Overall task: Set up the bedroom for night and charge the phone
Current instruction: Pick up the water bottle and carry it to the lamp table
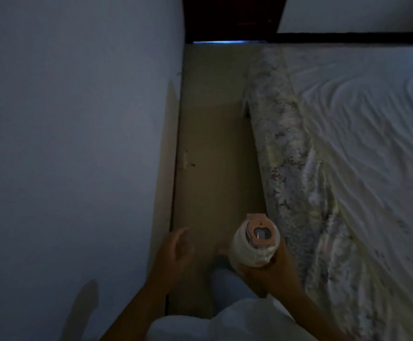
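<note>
Upright, white bottle (252, 242) in right hand's (269, 269) grip; left hand (176, 252) loose, empty.

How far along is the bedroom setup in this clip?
Looks done: the room is already dim and the bed's white sheet lies spread, though wrinkled. In hand: the right hand grips a white bottle in the aisle beside the bed; the left hand hangs free. Left: no phone or charger is visible.

Smooth plastic bottle (254, 244); wrinkled cloth bedsheet (363, 148).
</note>
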The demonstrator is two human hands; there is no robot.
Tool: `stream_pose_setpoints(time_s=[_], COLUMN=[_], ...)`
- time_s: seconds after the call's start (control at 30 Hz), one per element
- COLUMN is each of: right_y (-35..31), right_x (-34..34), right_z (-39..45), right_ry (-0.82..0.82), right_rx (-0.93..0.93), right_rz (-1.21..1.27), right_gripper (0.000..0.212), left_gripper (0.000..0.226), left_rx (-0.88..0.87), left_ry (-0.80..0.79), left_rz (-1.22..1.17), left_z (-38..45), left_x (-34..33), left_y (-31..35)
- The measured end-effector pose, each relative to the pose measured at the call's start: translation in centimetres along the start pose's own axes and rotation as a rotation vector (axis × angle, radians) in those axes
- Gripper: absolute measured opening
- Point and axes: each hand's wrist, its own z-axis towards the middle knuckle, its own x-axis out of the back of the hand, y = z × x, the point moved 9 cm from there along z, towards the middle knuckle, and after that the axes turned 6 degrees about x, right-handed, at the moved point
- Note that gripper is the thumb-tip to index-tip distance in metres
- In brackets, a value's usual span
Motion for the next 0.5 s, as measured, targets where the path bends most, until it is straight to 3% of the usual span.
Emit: stream_pose_setpoints(time_s=[0.23, 0.3, 0.43, 0.5], right_y=[-1.8, -4.4, -9.1, -10.0], right_x=[4.6, 5.5, 6.9, 6.9], right_z=[14.8, 20.4, 31.5, 36.2], right_ry=[0.190, 0.165, 0.119, 0.103], right_rx=[0.018, 0.057, 0.077, 0.012], right_rz=[0.040, 0.032, -0.005, 0.009], right_gripper=[0.072, 0.071, 0.050, 0.059], left_gripper=[0.041, 0.042, 0.043, 0.042], left_rx=[0.016, 0.008, -0.087, -0.098], left_ry=[-0.108, -0.128, -0.157, -0.157], left_rz=[0.132, 0.140, 0.146, 0.128], left_z=[16.2, 21.4, 30.4, 34.4], left_x=[-1.8, -2.0, -1.8, -1.3], left_y=[6.0, 10.1, 19.5, 22.5])
